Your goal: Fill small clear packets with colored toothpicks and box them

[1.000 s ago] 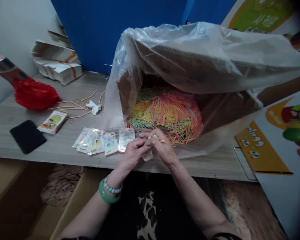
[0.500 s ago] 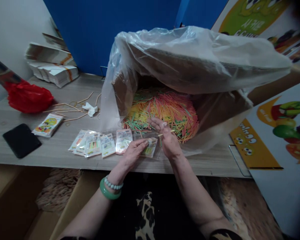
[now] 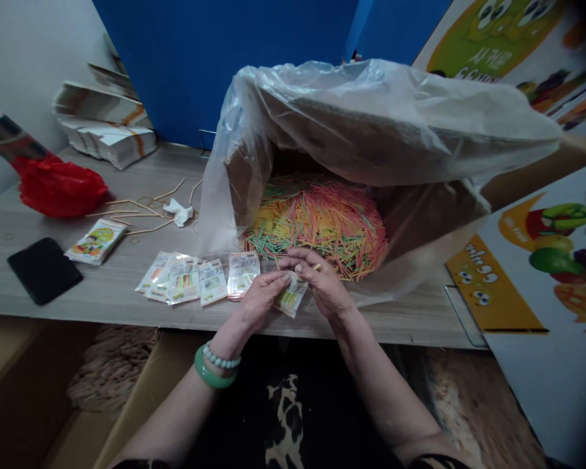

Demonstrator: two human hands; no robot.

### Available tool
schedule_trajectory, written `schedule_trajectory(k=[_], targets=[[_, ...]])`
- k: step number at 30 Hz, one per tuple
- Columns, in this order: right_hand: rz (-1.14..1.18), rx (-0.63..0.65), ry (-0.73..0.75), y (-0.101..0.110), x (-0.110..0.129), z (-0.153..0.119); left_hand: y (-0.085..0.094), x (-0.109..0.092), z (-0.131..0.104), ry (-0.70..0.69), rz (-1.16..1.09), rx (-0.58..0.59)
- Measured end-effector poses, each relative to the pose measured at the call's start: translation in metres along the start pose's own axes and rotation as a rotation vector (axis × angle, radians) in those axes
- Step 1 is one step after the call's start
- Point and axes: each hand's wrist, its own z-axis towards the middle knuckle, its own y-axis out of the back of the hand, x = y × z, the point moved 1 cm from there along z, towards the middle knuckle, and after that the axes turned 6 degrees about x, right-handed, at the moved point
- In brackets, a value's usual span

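My left hand pinches a small clear printed packet by its upper left edge. Thin yellow-green sticks show through the packet's front. My right hand is curled at the packet's upper right, thumb against fingers. The end of a yellow stick pokes out from that grip; the rest of it is hidden. Just beyond the hands, a heap of thin coloured sticks in pink, orange, yellow and green spills toward the mouth of a plastic-lined cardboard box. Left of my left hand lie several similar packets.
To the left are a black flat pad, a stack of printed cards, a red plastic bag, bent tan sticks and a crumpled white tissue. Bundled flat cartons stand behind. A printed box borders the right.
My right hand has come down and left from over the stick heap to the packet, its fingers closing. The packet has tilted in my left hand. The view has shifted slightly.
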Motion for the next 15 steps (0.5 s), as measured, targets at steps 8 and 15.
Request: schedule_trajectory(k=[8,15], targets=[[0.033,-0.142,0.043,0.0004,0.0018,-0.0042,0.0015,-0.0009,-0.0013,0.054,-0.063,-0.024],[0.031,-0.213,0.153,-0.0049,-0.0036,0.0002,0.0007,0.0003,-0.0028,0.015,-0.014,-0.027]])
